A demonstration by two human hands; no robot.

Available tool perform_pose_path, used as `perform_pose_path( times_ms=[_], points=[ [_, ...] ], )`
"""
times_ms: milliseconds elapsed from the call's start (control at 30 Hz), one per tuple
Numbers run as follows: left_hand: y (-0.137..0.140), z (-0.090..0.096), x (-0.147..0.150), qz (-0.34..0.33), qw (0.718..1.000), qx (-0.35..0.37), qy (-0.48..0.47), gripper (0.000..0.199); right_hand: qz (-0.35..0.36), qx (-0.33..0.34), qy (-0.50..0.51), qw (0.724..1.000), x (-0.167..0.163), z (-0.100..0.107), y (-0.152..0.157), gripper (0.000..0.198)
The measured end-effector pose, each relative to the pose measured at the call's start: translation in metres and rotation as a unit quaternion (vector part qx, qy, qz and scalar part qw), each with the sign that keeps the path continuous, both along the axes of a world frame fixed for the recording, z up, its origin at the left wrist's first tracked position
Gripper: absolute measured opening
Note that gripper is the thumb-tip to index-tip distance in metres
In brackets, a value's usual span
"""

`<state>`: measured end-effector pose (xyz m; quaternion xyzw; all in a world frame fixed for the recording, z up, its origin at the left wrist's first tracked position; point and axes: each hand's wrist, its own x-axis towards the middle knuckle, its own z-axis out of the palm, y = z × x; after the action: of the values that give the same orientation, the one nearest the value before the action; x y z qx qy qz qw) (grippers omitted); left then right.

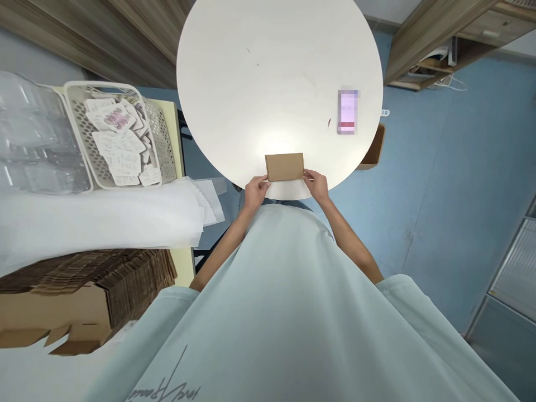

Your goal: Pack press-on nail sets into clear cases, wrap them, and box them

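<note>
A small brown cardboard box (285,167) lies at the near edge of a round white table (268,84). Its top looks closed and flat. My left hand (256,190) pinches the box's near left corner between thumb and fingers. At the near right corner, my right hand (316,184) grips the box in the same way. Whatever is inside the box is hidden.
A phone with a blurred screen (348,111) lies on the table's right. To the left are a white basket (167,139) of printed cards, clear plastic containers (37,134), white sheets (104,220) and stacked flat cardboard (138,279). An open carton (374,148) stands below the table's right edge.
</note>
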<state>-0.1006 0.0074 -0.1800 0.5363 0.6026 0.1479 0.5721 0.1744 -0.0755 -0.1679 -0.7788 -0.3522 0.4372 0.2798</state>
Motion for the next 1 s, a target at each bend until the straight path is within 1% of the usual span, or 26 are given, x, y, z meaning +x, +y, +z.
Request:
perform_pose_path(
  times_ms=[67,133,233,367,433,467,533,600,700,867,1000],
  points=[
    [-0.006,-0.005,0.004,0.022,1.0,-0.007,-0.006,0.037,-0.031,-0.005,0.009,0.999,-0.006,-0.007,-0.006,0.035],
    [-0.008,-0.011,0.007,0.037,0.999,-0.016,0.013,0.029,-0.055,-0.003,0.016,0.998,-0.01,-0.014,-0.011,0.037],
    [-0.008,-0.02,0.009,0.053,0.997,-0.036,0.05,0.017,-0.066,-0.014,0.023,0.997,-0.013,-0.021,-0.012,0.04],
    [-0.009,-0.026,0.016,0.092,0.995,-0.027,0.039,0.02,-0.084,-0.041,0.043,0.995,-0.013,-0.025,-0.007,0.039],
    [-0.01,-0.025,0.021,0.111,0.993,-0.027,0.024,0.022,-0.092,-0.048,0.054,0.993,-0.013,-0.026,-0.003,0.041],
    [-0.01,-0.024,0.023,0.123,0.991,-0.039,0.016,0.022,-0.097,-0.051,0.062,0.992,-0.013,-0.025,-0.001,0.042],
    [-0.012,-0.018,0.027,0.151,0.986,-0.077,-0.007,0.024,-0.117,-0.055,0.091,0.987,-0.013,-0.023,0.002,0.046],
    [-0.014,-0.01,0.027,0.181,0.977,-0.107,-0.036,0.029,-0.144,-0.052,0.143,0.978,-0.014,-0.018,0.002,0.05],
    [-0.021,0.007,0.023,0.214,0.966,-0.119,-0.077,0.038,-0.173,-0.038,0.232,0.956,-0.013,-0.007,-0.001,0.058],
    [-0.035,0.036,0.013,0.246,0.951,-0.149,-0.112,0.046,-0.176,-0.017,0.305,0.936,-0.006,0.015,-0.008,0.066],
    [-0.04,0.055,0.009,0.273,0.937,-0.157,-0.15,0.043,-0.172,0.006,0.335,0.926,-0.003,0.032,-0.012,0.069]
  ],
)
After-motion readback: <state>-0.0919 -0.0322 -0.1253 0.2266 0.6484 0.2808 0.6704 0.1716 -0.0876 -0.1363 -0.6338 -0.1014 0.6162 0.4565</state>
